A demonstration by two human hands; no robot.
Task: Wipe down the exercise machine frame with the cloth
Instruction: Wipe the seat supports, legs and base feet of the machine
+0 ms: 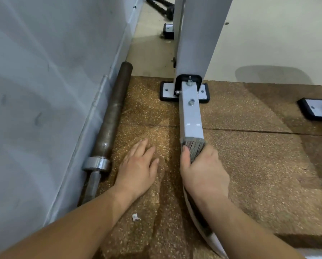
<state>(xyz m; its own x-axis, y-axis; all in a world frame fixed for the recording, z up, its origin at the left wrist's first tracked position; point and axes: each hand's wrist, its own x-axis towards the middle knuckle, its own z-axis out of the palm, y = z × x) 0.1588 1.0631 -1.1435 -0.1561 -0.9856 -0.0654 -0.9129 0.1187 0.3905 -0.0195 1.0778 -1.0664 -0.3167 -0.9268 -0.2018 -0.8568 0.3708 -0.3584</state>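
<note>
The wiping stroke is in hand: the right hand [203,171] grips the cloth [193,148] folded over the low frame bar [191,116], the left hand [137,165] rests flat, fingers straight, on the floor [249,165] beside it, and the next move, I judge, is sliding the cloth toward the bolted foot [165,90].

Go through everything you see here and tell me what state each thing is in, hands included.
frame bar: low, bolted at the foot of the upright.
cloth: wrapped over the frame bar.
right hand: curled round the cloth.
left hand: open, flat on the floor mat.
barbell: lying along the wall.
</note>
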